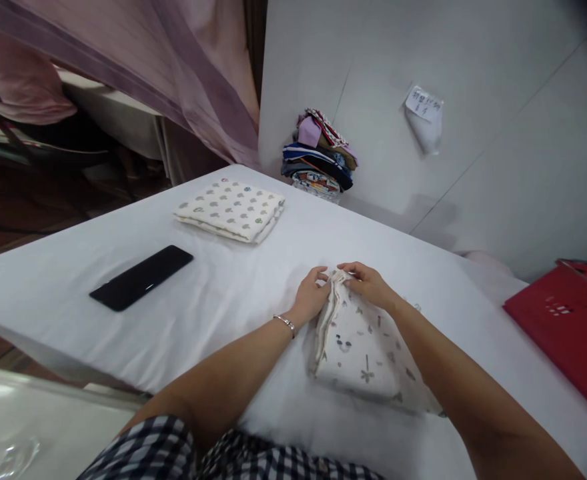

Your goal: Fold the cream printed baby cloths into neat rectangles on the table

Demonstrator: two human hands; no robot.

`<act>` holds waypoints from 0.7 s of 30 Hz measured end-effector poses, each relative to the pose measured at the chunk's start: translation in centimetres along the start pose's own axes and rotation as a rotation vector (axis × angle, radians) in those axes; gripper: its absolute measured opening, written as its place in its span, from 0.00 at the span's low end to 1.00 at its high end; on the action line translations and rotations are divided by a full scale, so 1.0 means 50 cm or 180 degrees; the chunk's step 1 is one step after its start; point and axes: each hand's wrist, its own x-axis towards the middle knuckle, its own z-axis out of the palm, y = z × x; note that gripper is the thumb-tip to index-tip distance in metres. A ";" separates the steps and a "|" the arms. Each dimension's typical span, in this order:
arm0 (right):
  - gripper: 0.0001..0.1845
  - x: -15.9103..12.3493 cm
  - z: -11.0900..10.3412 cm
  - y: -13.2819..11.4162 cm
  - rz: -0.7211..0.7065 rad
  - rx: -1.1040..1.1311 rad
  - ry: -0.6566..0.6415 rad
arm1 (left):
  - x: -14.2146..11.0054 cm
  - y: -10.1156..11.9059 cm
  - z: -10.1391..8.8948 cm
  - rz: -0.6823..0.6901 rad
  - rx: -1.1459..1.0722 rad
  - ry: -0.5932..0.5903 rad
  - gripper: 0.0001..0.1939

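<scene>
A white cloth with small grey prints [368, 353] lies folded in layers on the white-covered table [243, 300], close to my body. At its far left corner my left hand [314, 293] pinches the stacked edges between thumb and fingers. My right hand [366, 283] grips the same corner from the other side, its thumb on the top layer. Part of the cloth is hidden under my right forearm. Farther off to the left rests a second folded cloth [233, 208], cream with rows of grey motifs, touched by neither hand.
A black phone [142, 277] lies on the table's left part. Several folded fabrics [318, 157] are piled past the far edge by the wall. A red bag [558, 327] stands at the right. Pink curtains [188, 73] hang at the far left, and a paper note [423, 107] is on the wall.
</scene>
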 end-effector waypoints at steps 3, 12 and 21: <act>0.15 0.004 -0.001 0.003 0.0049 -0.0072 -0.0024 | -0.001 0.000 0.000 0.0074 -0.0055 -0.0040 0.20; 0.07 -0.011 -0.008 -0.017 -0.0082 -0.0233 0.0134 | 0.006 -0.011 0.003 -0.0074 -0.0051 0.0034 0.21; 0.12 0.023 -0.039 -0.031 0.0552 0.0182 -0.0658 | -0.006 0.009 0.000 0.0171 -0.0051 -0.0069 0.21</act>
